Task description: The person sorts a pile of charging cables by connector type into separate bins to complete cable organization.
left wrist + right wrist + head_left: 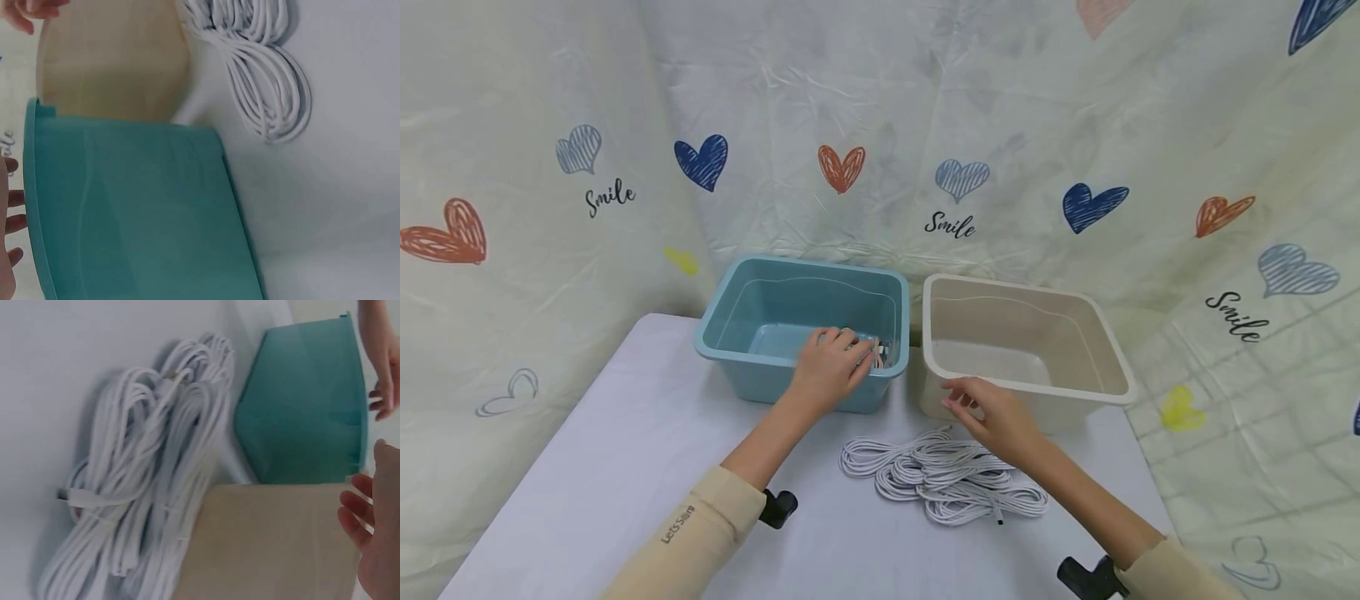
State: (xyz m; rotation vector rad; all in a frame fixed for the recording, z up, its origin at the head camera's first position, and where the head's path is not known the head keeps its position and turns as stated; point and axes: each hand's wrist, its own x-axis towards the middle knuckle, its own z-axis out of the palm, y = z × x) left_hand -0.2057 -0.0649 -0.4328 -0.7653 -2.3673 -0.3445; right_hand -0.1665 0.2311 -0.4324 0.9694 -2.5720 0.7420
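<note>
Bundle of coiled white cables [943,477] lying on the pale table [587,467], long axis running left to right, just in front of both tubs. Right hand [992,417] directly above its far edge, fingers loosely spread, holding nothing, nearer than the other. Left hand [831,367] over the rim of the smooth teal plastic tub [737,304], fingers curled about small cables [880,354] inside. Beige tub [1105,333] alongside, touching.

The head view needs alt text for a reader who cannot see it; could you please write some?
A person's left hand reaches over the near rim of a blue tub while the right hand hovers before a beige tub beside it. Coiled white cables lie on the white table in front, with a heart-printed cloth behind.
</note>
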